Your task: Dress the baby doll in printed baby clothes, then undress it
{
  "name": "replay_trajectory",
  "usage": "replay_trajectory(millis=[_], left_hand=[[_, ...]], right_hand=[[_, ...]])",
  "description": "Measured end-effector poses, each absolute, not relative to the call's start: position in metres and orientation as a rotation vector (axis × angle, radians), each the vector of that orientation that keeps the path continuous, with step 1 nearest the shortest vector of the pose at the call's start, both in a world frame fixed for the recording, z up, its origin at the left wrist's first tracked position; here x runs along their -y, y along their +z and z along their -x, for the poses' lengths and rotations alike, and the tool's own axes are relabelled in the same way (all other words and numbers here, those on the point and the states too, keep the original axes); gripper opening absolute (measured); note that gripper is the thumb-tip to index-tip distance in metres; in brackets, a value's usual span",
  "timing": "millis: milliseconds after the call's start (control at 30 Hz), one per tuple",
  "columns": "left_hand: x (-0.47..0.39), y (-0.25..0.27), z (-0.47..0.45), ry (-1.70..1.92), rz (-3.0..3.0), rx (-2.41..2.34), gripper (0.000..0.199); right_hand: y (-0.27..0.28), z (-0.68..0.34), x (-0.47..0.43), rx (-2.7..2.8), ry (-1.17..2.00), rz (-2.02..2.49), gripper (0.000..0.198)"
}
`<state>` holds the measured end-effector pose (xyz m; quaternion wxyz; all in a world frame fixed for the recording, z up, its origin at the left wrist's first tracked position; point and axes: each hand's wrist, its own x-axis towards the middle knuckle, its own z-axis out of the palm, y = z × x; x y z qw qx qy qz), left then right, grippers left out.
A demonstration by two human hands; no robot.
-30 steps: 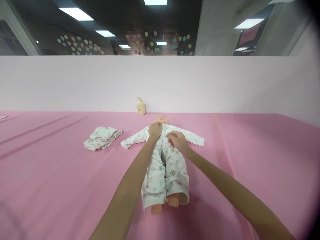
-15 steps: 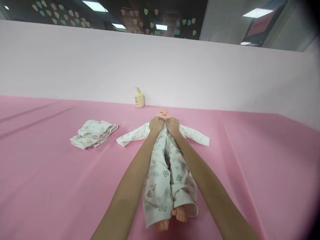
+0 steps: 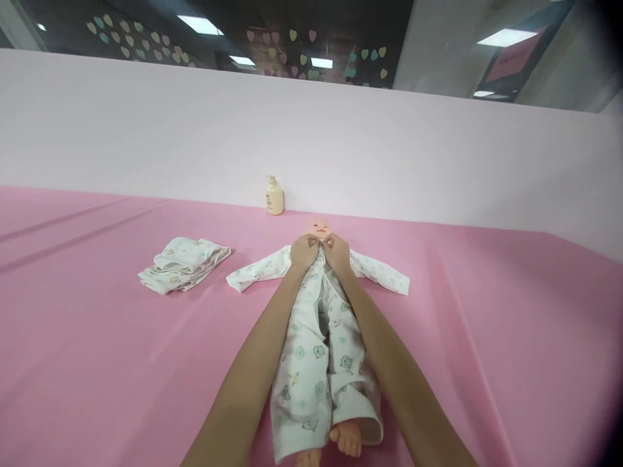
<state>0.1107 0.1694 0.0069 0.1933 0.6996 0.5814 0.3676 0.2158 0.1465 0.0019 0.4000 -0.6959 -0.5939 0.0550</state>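
Observation:
A baby doll [image 3: 320, 227] lies on its back with its head toward the wall and its bare feet toward me. It wears a white patterned top, whose sleeves [image 3: 382, 272] spread to both sides, and white trousers [image 3: 299, 383] printed with green animals. At the neck of the top, my left hand [image 3: 305, 251] is closed in a pinch on the collar. My right hand [image 3: 337, 251] pinches the collar just beside it, the fingertips of both nearly meeting below the doll's chin. The cloth between the fingers is mostly hidden.
A folded stack of white printed cloth [image 3: 183, 264] lies left of the doll. A cream pump bottle [image 3: 274, 196] stands at the back against the white wall [image 3: 195, 130]. The pink covering [image 3: 121, 363] under everything has some creases.
The view has tilted slightly, so everything sits a little lower. Both hands stay at the doll's collar, with the fingers shifted slightly.

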Motion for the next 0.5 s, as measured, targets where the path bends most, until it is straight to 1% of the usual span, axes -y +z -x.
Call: replay_trajectory(millis=[233,500], left_hand=[[-0.167,0.003,-0.109,1.071,-2.018,-1.589,0.024],[-0.157,0.006,-0.108,1.084,-2.016,-1.577,0.025]], right_hand=[[0.000,-0.210,-0.144,1.439,0.166,1.766,0.020],[-0.002,-0.209,-0.136,1.389,0.160,1.587,0.025]])
